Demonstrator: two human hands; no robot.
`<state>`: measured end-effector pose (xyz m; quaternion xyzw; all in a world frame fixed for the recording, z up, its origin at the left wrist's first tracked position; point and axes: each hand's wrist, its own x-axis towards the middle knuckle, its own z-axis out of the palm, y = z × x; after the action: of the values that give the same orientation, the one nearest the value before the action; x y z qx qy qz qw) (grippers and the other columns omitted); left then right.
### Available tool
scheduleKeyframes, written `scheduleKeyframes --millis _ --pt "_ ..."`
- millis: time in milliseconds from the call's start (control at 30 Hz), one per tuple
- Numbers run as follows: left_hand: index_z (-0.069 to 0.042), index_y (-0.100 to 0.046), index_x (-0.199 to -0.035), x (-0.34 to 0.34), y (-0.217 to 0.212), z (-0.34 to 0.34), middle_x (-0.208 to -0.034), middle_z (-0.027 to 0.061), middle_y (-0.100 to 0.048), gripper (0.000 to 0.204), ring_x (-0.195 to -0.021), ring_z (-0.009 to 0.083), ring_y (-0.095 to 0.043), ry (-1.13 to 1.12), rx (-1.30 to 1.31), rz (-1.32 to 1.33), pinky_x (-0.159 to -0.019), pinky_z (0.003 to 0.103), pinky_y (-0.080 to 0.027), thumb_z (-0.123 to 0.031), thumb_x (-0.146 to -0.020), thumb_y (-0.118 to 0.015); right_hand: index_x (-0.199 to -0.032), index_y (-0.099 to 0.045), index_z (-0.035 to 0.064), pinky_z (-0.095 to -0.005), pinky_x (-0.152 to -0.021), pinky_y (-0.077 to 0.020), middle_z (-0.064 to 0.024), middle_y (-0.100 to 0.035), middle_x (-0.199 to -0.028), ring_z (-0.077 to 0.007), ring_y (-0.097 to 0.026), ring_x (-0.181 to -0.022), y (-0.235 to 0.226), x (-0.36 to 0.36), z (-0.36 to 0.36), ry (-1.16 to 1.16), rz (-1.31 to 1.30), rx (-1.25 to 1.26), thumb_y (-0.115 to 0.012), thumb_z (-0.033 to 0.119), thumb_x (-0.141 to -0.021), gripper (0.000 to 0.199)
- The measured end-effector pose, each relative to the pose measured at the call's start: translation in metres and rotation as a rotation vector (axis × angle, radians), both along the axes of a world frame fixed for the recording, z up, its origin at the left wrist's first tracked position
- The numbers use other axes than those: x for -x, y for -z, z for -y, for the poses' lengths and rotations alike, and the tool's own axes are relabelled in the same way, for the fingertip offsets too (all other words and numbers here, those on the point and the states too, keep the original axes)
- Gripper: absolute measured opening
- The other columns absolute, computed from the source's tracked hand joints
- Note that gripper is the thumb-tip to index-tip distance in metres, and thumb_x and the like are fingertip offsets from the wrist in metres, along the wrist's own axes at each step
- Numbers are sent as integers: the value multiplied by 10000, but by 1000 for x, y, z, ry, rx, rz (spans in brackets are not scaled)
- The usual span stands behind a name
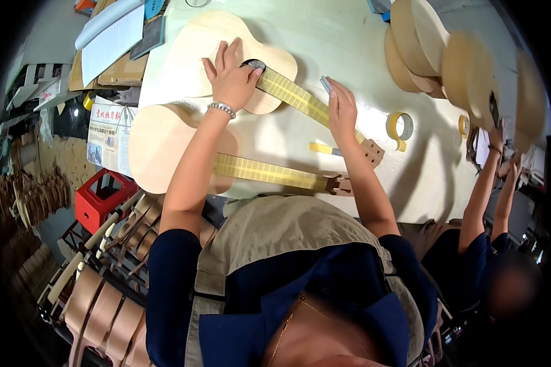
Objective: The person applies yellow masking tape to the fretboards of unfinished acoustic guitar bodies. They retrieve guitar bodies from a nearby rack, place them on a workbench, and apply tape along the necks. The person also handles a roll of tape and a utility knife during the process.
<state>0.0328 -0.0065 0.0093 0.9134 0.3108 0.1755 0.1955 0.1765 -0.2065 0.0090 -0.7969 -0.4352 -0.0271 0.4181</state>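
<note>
A pale unfinished guitar (193,58) lies on the table, its fretboard (297,98) covered with strips of yellow tape. My left hand (231,79) rests open on its top, fingers spread, thumb beside the dark sound hole (256,63). Beside the far edge of that neck, my right hand (343,110) is closed on a small grey block (326,84). A second bare guitar (159,144) lies nearer to me, under my left forearm; its fretboard (269,172) is taped too. Between the two necks is a small yellow-and-grey strip (324,148).
A roll of yellow tape (392,126) lies right of the headstocks. At the right, another person's hands (497,137) hold a blurred guitar body (468,76), near stacked bodies (404,61). Papers (113,40), a newspaper (107,131) and a red stool (101,199) are at the left.
</note>
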Motion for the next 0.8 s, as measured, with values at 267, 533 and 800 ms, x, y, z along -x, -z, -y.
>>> scheduleKeyframes --millis 267,533,800 --pt "-181 -693 -708 -6 4 3 -1385 22 -365 58 -1338 283 -220 -101 -12 -6 -1070 579 -48 -235 -727 -692 -1089 -616 25 -346 -859 -434 -113 -610 -1113 -271 -561 -930 2 3 6 10 -85 47 -467 100 -904 250" --pt "-112 -721 -864 68 -11 -9 -1245 99 -501 197 -1256 290 -333 -93 435 470 -1002 383 -326 -237 -861 -569 -1085 -621 59 -369 -820 -454 -108 -620 -1097 -270 -576 -946 -4 38 -2 -154 216 -81 -531 50 -840 262" --pt "4 -675 -881 185 -9 27 -1003 105 -624 235 -989 236 -599 -334 370 668 -835 310 -467 -163 -907 -512 -1034 -652 116 -292 -625 -461 32 -623 -1072 -178 -507 -702 -32 177 -30 -745 220 54 -646 66 -706 332"
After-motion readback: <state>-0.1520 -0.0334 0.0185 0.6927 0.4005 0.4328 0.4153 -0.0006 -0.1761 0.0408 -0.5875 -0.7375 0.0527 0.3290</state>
